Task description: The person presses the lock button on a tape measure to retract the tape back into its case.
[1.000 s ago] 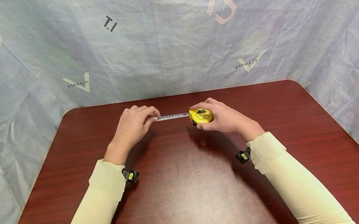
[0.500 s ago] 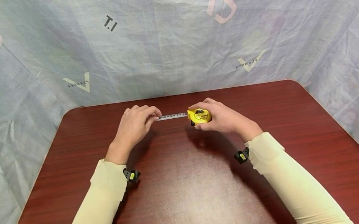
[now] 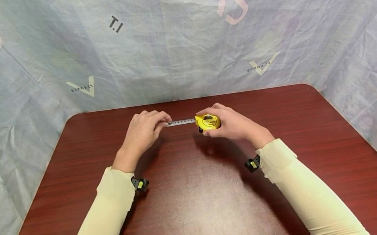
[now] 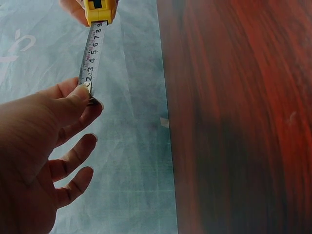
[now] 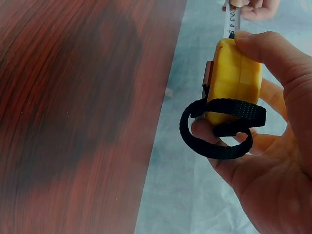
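A yellow tape measure (image 3: pixel 208 122) is held in the air by my right hand (image 3: pixel 234 122), its thumb and fingers round the case. From the case a short length of white blade (image 3: pixel 182 122) runs left, with black numbers on it. My left hand (image 3: pixel 143 132) pinches the blade's end between thumb and forefinger; in the left wrist view the other fingers of the left hand (image 4: pixel 44 122) are spread apart, loosely bent. The right wrist view shows a black strap (image 5: pixel 217 148) looped at the back of the tape measure's case (image 5: pixel 234 80).
Beneath both hands lies a dark red wood-grain table (image 3: pixel 193 198) with rounded far corners. Grey-blue printed cloth (image 3: pixel 167 47) hangs behind it and along both sides. A small black camera is strapped at each wrist.
Both hands have come slightly closer together, the left moving right and the right moving left. The blade showing between them is shorter. Each hand has kept its grip.
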Demonstrator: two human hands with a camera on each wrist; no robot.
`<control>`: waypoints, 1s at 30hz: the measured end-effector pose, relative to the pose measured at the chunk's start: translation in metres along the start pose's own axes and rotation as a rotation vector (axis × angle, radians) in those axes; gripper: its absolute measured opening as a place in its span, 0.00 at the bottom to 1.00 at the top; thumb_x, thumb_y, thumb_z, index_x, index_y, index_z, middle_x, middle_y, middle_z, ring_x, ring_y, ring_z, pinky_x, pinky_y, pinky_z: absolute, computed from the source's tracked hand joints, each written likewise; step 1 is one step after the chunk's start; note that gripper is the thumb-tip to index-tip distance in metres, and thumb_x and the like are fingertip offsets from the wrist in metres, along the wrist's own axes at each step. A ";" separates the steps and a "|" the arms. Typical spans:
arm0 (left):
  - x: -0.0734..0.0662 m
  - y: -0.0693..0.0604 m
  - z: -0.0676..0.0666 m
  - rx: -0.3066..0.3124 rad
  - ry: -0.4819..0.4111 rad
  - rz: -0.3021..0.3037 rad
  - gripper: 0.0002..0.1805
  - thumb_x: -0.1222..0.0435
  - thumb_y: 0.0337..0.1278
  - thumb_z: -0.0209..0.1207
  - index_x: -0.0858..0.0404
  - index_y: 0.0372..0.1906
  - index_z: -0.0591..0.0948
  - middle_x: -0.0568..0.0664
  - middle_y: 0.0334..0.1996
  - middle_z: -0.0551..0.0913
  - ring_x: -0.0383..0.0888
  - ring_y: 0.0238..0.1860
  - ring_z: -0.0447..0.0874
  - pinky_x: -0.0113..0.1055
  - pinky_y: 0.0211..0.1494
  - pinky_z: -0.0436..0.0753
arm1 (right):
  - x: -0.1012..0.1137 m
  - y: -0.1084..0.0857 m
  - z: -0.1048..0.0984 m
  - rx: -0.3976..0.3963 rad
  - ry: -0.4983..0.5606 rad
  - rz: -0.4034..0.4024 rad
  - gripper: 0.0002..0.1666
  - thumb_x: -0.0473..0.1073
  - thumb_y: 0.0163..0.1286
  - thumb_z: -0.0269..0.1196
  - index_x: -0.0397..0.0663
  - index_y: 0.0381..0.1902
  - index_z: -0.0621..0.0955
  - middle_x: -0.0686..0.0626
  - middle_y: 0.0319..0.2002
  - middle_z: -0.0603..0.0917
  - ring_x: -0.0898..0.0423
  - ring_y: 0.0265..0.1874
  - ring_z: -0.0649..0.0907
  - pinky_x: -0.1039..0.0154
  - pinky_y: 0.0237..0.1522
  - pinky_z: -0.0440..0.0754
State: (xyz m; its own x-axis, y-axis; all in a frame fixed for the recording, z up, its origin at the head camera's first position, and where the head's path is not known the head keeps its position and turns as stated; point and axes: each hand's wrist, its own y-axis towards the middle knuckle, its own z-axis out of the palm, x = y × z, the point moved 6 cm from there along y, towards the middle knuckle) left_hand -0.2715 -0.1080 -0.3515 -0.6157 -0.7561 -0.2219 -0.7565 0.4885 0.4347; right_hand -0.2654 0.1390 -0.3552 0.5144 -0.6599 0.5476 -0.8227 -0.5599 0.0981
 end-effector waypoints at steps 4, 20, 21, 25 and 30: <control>-0.002 0.001 0.000 0.001 0.000 -0.003 0.04 0.60 0.70 0.64 0.49 0.45 0.86 0.42 0.42 0.88 0.51 0.45 0.81 0.50 0.49 0.74 | 0.001 0.000 0.000 0.002 0.000 0.001 0.35 0.51 0.66 0.73 0.64 0.69 0.77 0.49 0.54 0.74 0.50 0.49 0.76 0.53 0.53 0.78; -0.011 0.006 0.005 0.007 -0.006 -0.001 0.04 0.60 0.70 0.65 0.48 0.45 0.86 0.41 0.43 0.88 0.51 0.44 0.81 0.49 0.48 0.73 | 0.004 0.003 0.004 -0.002 0.003 -0.007 0.35 0.51 0.66 0.73 0.64 0.69 0.77 0.49 0.53 0.74 0.51 0.48 0.77 0.54 0.51 0.78; -0.011 0.006 0.006 0.009 -0.007 -0.002 0.04 0.60 0.70 0.65 0.48 0.45 0.86 0.41 0.43 0.88 0.51 0.44 0.81 0.49 0.49 0.73 | 0.004 0.003 0.004 -0.002 0.004 -0.008 0.35 0.51 0.66 0.73 0.64 0.70 0.77 0.49 0.53 0.74 0.51 0.48 0.77 0.54 0.51 0.78; -0.014 0.008 0.008 0.020 -0.006 -0.001 0.04 0.60 0.71 0.64 0.48 0.46 0.86 0.41 0.43 0.88 0.50 0.44 0.80 0.49 0.49 0.73 | 0.005 0.003 0.004 -0.001 0.008 -0.013 0.35 0.50 0.66 0.74 0.63 0.70 0.77 0.49 0.53 0.74 0.52 0.48 0.77 0.55 0.51 0.78; -0.017 0.008 0.009 0.028 -0.009 0.000 0.05 0.60 0.71 0.64 0.49 0.46 0.87 0.41 0.43 0.88 0.51 0.44 0.80 0.49 0.48 0.73 | 0.006 0.004 0.005 -0.001 0.013 -0.018 0.35 0.50 0.66 0.74 0.62 0.69 0.77 0.49 0.53 0.74 0.52 0.48 0.77 0.55 0.51 0.78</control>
State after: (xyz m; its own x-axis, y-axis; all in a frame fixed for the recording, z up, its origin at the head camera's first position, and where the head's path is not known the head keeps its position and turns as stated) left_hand -0.2697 -0.0874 -0.3520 -0.6174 -0.7523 -0.2299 -0.7625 0.5005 0.4099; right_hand -0.2642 0.1308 -0.3555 0.5258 -0.6433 0.5565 -0.8138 -0.5709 0.1089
